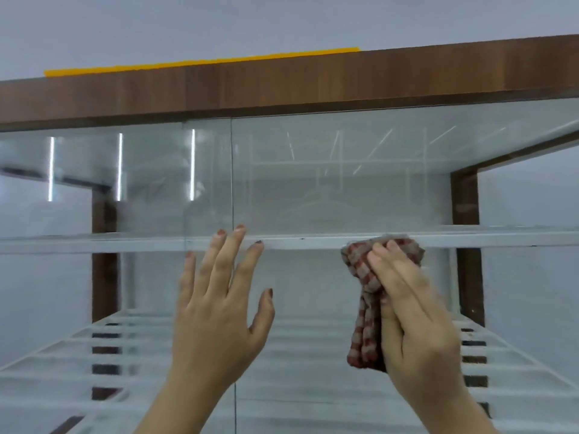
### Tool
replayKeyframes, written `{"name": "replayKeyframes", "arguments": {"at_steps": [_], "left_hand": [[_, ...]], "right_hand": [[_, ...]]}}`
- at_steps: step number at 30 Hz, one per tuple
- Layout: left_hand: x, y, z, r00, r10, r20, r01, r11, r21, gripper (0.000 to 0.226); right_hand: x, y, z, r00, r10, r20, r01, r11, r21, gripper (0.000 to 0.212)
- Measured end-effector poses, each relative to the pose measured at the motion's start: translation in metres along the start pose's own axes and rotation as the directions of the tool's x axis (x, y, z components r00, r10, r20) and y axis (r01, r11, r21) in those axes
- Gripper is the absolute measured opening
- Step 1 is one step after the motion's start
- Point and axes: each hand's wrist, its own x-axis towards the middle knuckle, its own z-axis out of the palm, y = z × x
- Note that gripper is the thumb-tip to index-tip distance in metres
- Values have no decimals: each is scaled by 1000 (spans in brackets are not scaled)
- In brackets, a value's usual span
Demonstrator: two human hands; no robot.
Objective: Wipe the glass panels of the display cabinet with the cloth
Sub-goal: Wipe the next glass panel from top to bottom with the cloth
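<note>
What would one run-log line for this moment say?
left hand: flat on glass panel | right hand: presses checked cloth to glass | stage: wiping

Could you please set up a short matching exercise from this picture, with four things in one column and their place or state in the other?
Things:
1. left hand
2. right hand
3. cloth
4. orange strip

Place or state:
A. bunched, red and white checked
B. on the cabinet's wooden top
C. fingers spread flat at the glass
D. presses the cloth on the right panel

Pairs: 1-C, 2-D, 3-A, 4-B
</note>
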Motion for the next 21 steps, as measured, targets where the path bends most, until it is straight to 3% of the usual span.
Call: {"name": "replayKeyframes", "arguments": {"at_steps": [10, 21], "left_hand": [[-13, -15, 18, 996, 67, -66, -69, 997, -26, 59], [-14, -16, 20, 991, 73, -112, -75, 997, -14, 58]], "right_hand": [[-56, -65, 59, 987, 150, 58, -121, 928, -353, 41], [-5, -49, 56, 981, 108, 164, -29, 906, -422, 46]]}}
